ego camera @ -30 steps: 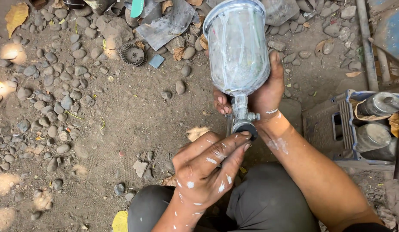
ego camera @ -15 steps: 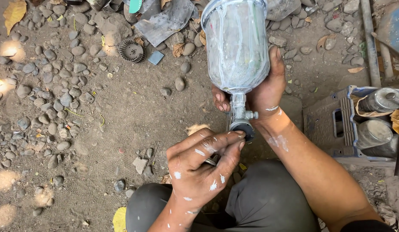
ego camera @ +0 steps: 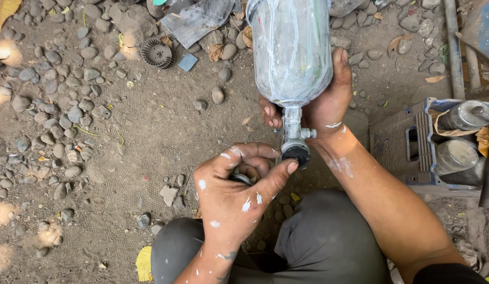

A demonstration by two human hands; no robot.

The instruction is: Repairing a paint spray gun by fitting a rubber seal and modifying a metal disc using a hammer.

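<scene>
The paint-streaked clear spray-gun cup stands upright over the gravel, its metal neck pointing at you. Your right hand grips it from behind; your left hand curls closed around a small ring, thumb touching the neck's black end.

Single head-worn view, looking steeply down, close above the hands, knees and stony ground

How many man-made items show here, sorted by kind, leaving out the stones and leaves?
Spray gun cup in the right hand: 1
Small ring part in the left hand: 1
Metal cans in crate: 2
Crate: 1
Round fan grille: 1
Total: 6
</scene>
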